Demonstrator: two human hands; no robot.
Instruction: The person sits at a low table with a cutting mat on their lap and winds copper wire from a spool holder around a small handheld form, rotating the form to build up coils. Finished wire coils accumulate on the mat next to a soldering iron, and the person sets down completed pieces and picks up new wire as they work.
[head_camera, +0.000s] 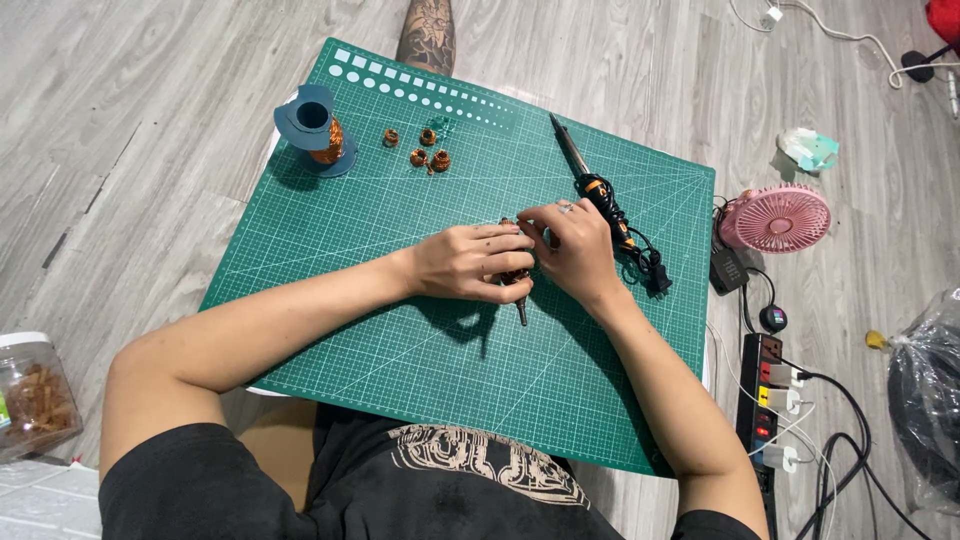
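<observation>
On a green cutting mat (420, 340) laid over grey wood-look flooring (150, 120), we see the left hand (465, 262) and right hand (575, 245) both closed around a small dark tool (520, 300) mid-mat, a soldering iron (590, 180) just right, a pink fan (778, 217) farther right.

Both hands, left (465, 262) and right (575, 245), meet, fingers curled together.
</observation>
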